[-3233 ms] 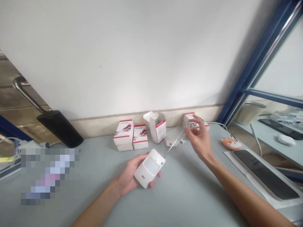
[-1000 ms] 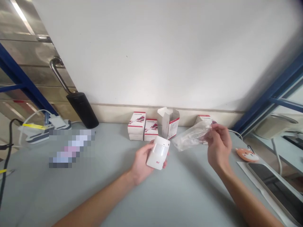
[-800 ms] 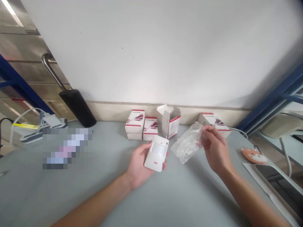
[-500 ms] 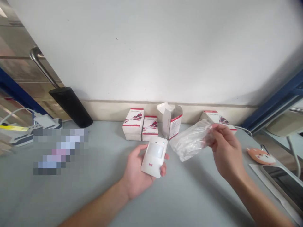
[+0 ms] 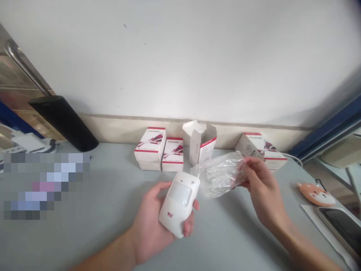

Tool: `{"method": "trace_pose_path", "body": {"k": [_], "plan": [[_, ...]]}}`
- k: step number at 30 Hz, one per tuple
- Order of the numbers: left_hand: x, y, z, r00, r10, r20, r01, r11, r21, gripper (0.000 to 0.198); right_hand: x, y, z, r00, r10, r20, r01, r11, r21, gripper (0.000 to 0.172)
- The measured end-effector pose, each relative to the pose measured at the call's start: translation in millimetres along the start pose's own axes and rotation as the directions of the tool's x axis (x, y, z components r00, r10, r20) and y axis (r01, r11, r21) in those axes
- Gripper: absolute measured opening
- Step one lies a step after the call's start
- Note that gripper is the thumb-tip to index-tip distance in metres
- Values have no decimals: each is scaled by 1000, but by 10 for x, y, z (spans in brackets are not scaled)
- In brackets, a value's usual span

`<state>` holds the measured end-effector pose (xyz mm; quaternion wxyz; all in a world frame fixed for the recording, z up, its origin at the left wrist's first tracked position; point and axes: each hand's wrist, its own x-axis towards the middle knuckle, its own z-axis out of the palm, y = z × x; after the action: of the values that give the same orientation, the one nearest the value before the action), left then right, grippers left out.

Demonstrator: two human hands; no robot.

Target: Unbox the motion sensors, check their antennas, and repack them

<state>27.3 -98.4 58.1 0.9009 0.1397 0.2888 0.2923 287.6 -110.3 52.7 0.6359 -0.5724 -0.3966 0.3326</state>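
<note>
A white motion detector (image 5: 179, 203) with a pale lens window and a small red logo lies in my left hand (image 5: 153, 222), its fingers wrapped round the far side. To the right, my right hand (image 5: 262, 184) pinches one end of a crumpled clear plastic bag (image 5: 222, 173). The bag's other end reaches the top corner of the detector; I cannot tell whether they touch. Behind the bag stands an open white and red carton (image 5: 202, 145), flaps up, printed "DETECTOR".
Closed cartons stand left of the open one, a larger carton (image 5: 152, 145) and a smaller carton (image 5: 173, 155). More boxes (image 5: 262, 146) sit at right, near an orange animal-face pouch (image 5: 317, 194) and a phone (image 5: 342, 227). A black padded bar (image 5: 66, 122) leans at left. A white wall (image 5: 180, 64) rises behind.
The view has shifted closer, so the detector appears lower and larger. My right hand has brought the bag leftward, toward the detector. Both hands keep their holds.
</note>
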Motion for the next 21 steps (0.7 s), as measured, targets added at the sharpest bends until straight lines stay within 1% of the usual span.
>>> {"method": "trace_pose_path", "body": {"k": [3,5,9,11,13,15,18,21], "plan": [[2,13,8,1000,-3,-11,3,1000,-15,51,-83,-22,51,999,-14,36,15,1000,-15,25],[2,17,-2,1000,-21,-2,21,1000,-11,52,-103,-30,59,999,-34,25,35,999,-14,25],[1,4,-34,998,-56,23,55,998,41,56,-59,-34,9,995,-52,-86,52,999,1,22],[3,-5,-38,999,-51,17,49,995,81,57,-12,-44,-26,987,-58,-151,62,998,20,19],[9,-13,-38,999,-41,28,37,992,120,58,32,-54,-50,979,-62,-193,71,997,37,17],[16,-22,-48,996,-34,79,21,987,162,58,58,-56,-58,982,-51,-181,61,997,47,16],[18,-33,-78,986,-46,159,13,978,206,58,54,-49,-38,995,-4,-101,9,999,43,15],[4,-31,-89,981,-69,183,32,979,200,59,23,-46,-12,998,31,-59,-29,999,34,13]]}}
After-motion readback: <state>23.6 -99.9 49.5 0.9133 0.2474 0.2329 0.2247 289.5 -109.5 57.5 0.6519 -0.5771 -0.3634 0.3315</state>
